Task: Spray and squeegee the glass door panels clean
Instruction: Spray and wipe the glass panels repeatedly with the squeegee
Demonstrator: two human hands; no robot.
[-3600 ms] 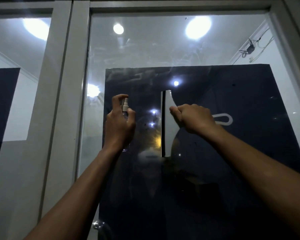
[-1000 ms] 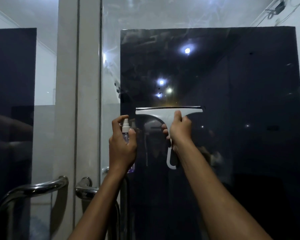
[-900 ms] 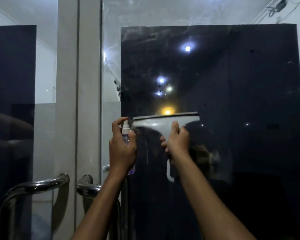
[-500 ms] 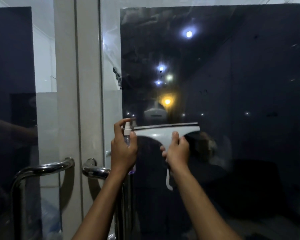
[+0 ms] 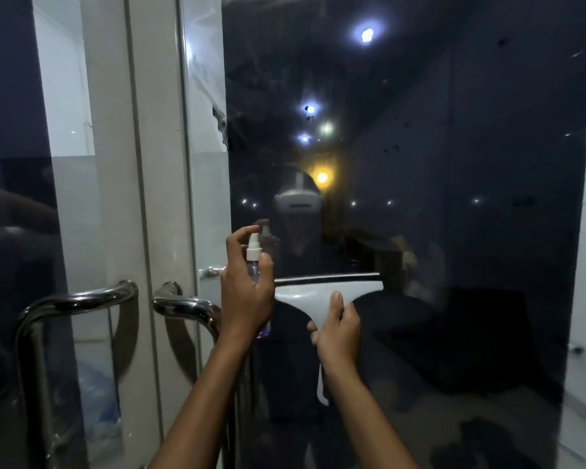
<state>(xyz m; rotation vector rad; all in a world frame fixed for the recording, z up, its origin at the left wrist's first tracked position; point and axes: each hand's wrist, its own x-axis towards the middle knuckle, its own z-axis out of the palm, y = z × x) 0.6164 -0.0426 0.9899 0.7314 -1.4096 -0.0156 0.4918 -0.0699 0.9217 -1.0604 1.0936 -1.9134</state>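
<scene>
Right hand [image 5: 337, 328] gripping squeegee [image 5: 322, 292], blade level on glass panel [image 5: 454, 231]; pull toward 6 o'clock, even pressure. Left hand [image 5: 246, 292] holding spray bottle [image 5: 253, 255] at 9 o'clock.

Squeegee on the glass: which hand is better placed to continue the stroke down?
Right. The right hand grips the squeegee, blade level on the glass; the left hand holds the spray bottle.

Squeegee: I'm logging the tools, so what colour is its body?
White, with a dark blade strip along the top edge of the squeegee; the head view shows it.
</scene>
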